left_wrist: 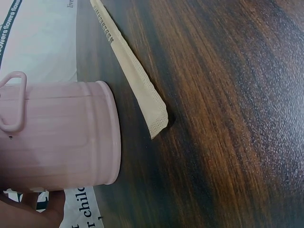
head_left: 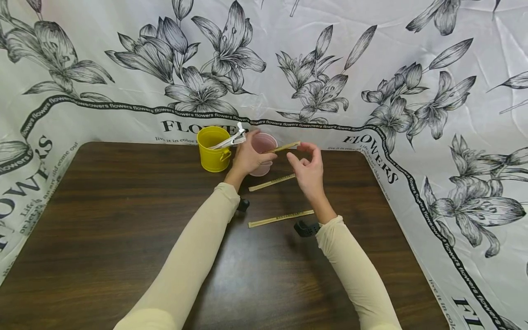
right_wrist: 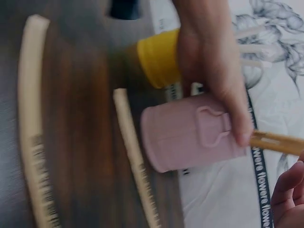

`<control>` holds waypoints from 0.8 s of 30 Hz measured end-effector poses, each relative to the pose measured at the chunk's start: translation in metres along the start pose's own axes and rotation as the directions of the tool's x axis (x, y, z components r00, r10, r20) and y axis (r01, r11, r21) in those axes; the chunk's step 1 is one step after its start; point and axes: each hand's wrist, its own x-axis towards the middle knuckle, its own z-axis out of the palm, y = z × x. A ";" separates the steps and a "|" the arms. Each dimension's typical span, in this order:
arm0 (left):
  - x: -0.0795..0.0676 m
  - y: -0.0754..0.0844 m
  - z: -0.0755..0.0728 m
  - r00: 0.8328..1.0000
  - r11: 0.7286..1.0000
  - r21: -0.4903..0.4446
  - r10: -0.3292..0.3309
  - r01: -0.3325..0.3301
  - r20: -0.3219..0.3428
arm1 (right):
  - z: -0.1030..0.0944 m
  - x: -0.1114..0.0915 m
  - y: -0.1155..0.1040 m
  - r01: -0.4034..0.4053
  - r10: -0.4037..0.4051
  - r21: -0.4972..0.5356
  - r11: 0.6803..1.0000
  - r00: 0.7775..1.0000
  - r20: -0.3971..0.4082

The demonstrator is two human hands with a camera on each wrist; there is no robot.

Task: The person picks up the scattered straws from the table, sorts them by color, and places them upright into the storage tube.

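My left hand holds the pink bucket by its side and rim, with the thumb at the mouth in the right wrist view. A slim paper-wrapped stick slants out of that bucket's mouth toward the right. Its outer end is at the curled fingertips of my right hand, with the index finger against it. The stick's inner end is hidden inside the bucket. Closer to me, two more paper-wrapped sticks, a farther one and a nearer one, lie on the dark wooden table.
Just left of the pink bucket stands a yellow bucket with white slender items leaning out of it. A white cloth printed with black flowers hangs behind the table and along its sides. Dark wrist cameras sit under both sleeves.
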 end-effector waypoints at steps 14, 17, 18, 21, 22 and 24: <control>0.000 0.000 0.000 1.000 1.000 0.013 0.003 -0.003 0.004 | -0.010 -0.054 0.066 0.117 0.081 -0.494 0.861 0.929 0.361; -0.001 0.000 0.000 1.000 1.000 0.002 -0.004 0.004 0.009 | -0.012 -0.065 0.074 0.128 0.164 -0.556 0.821 0.880 0.445; -0.001 0.000 0.000 1.000 1.000 -0.001 -0.010 0.010 0.013 | -0.012 -0.069 0.077 0.129 0.187 -0.568 0.813 0.865 0.465; -0.001 0.000 0.000 1.000 1.000 -0.016 -0.021 0.021 0.023 | -0.014 -0.077 0.080 0.132 0.237 -0.589 0.798 0.828 0.507; -0.001 0.000 0.000 1.000 1.000 -0.021 -0.019 0.020 0.023 | -0.014 -0.078 0.081 0.137 0.243 -0.593 0.794 0.821 0.516; 0.000 0.000 0.000 1.000 1.000 -0.022 -0.018 0.018 0.017 | -0.014 -0.081 0.080 0.155 0.252 -0.602 0.784 0.806 0.536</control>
